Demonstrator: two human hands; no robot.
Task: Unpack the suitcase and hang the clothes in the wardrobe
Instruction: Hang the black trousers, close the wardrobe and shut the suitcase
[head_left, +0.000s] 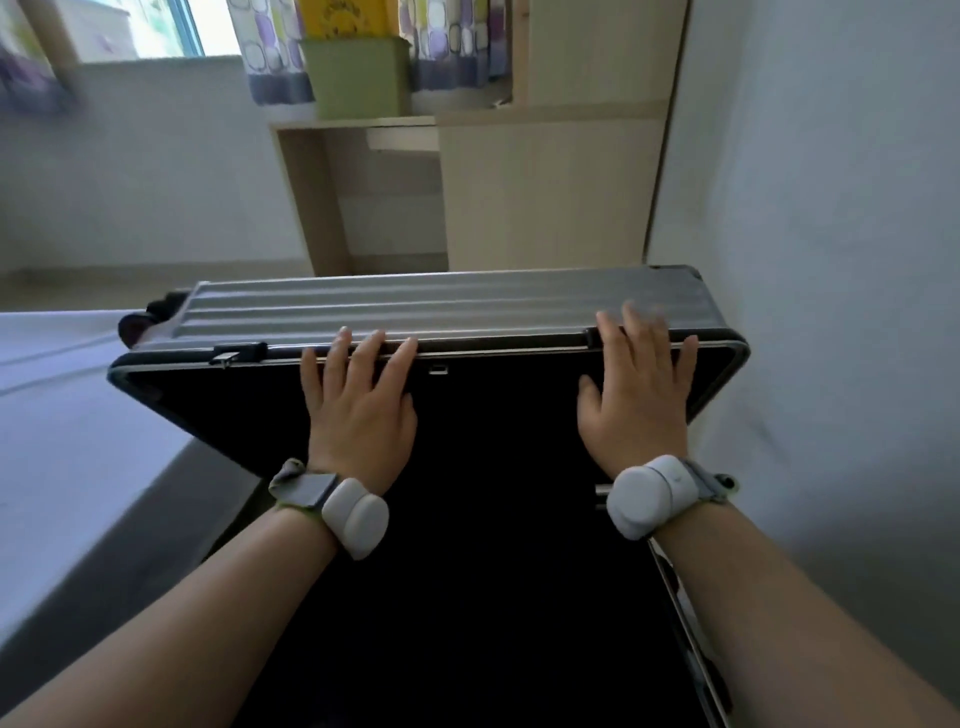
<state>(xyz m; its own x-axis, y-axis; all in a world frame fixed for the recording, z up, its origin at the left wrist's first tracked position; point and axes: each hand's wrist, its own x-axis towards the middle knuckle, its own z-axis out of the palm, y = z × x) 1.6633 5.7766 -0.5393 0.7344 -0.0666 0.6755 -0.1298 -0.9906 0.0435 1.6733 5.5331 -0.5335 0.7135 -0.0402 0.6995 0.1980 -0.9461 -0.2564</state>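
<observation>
The left hand (361, 410) and the right hand (636, 400) press flat, fingers spread, on the lid edge of the grey ribbed hard suitcase (415, 306). It sits between a white bed (62, 415) and a pale wall (831, 312), near a light wooden desk (545, 197).

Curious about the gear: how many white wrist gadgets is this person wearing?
2. One gadget is strapped to the wrist of the left hand, the other to the wrist of the right hand. Both hands rest on the suitcase lid. None looks hidden.

Grey ribbed suitcase (415, 306), black lining
</observation>
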